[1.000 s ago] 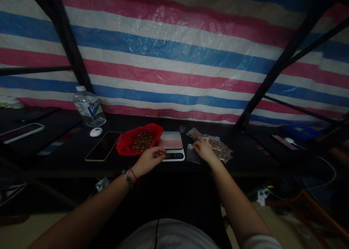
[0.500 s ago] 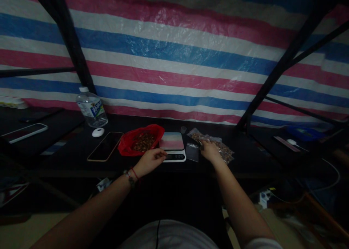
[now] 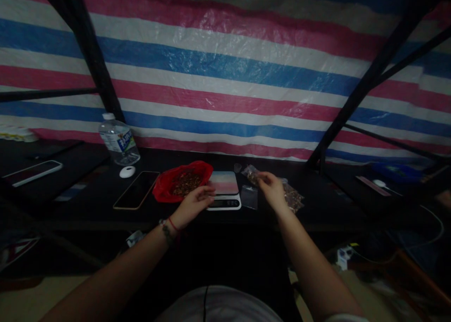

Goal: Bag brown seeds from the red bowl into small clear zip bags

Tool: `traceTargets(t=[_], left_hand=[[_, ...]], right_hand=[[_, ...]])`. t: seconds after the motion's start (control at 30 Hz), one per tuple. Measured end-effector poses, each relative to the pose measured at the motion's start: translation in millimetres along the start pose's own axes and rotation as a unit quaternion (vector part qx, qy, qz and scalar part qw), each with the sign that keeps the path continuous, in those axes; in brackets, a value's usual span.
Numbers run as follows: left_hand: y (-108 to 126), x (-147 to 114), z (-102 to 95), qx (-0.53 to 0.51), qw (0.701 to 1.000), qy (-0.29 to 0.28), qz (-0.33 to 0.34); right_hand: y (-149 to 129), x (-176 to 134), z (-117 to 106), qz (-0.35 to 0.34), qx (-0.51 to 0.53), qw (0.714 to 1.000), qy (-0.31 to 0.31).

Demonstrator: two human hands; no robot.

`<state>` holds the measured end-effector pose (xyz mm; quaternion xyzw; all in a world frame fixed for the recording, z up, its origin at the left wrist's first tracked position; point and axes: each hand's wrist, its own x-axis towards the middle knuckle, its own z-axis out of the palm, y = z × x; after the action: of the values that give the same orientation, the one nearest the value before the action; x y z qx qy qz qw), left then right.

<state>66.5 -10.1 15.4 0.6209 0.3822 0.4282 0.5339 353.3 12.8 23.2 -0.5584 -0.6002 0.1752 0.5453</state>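
My left hand hovers at the front left corner of a white kitchen scale, its fingers loosely apart with nothing visible in them. Just behind it is an open red plastic bag with small brown pieces inside. My right hand pinches the near end of a small clear zip bag of similar brown pieces. Under and beyond this hand lie more filled zip bags. Between the scale and the right hand a flat, empty-looking zip bag rests on the black table.
A small clear cup stands behind the scale. To the left are a phone, a white rounded object and a clear plastic bottle. Striped sheeting and dark metal posts rise behind the table.
My right hand has lifted slightly from the filled bags and now pinches one of them. The left hand's fingers have spread a little and risen slightly beside the scale.
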Motion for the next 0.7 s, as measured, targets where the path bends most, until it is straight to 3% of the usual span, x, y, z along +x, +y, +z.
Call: traceTargets(t=[0.07, 0.13, 0.23, 0.33, 0.4, 0.57, 0.7], left_hand=[[6.9, -4.2, 3.2, -0.067, 0.998, -0.009, 0.001], [12.1, -7.9, 5.7, -0.111, 0.993, -0.024, -0.007], [14.1, -10.0, 6.6, -0.098, 0.995, -0.023, -0.023], [13.2, -8.7, 4.4, -0.039, 0.999, 0.002, -0.029], [14.0, -8.2, 2.5, -0.025, 0.999, 0.005, -0.034], [18.1, -9.7, -1.6, 0.014, 0.996, -0.081, -0.035], [16.8, -7.7, -6.5, 0.06, 0.997, -0.055, -0.012]], right_hand=[[-19.9, -14.1, 19.5, 0.073, 0.18, 0.978, -0.071], [-37.8, -29.9, 37.8, 0.134, 0.298, 0.933, -0.149], [-55.0, -48.3, 54.9, 0.193, 0.396, 0.879, -0.185], [-61.7, -56.6, 59.9, 0.235, 0.44, 0.843, -0.2], [-62.9, -58.9, 60.5, 0.241, 0.435, 0.838, -0.225], [-63.0, -61.9, 64.2, 0.263, 0.378, 0.855, -0.24], [-63.5, -60.0, 65.4, 0.271, 0.415, 0.845, -0.201]])
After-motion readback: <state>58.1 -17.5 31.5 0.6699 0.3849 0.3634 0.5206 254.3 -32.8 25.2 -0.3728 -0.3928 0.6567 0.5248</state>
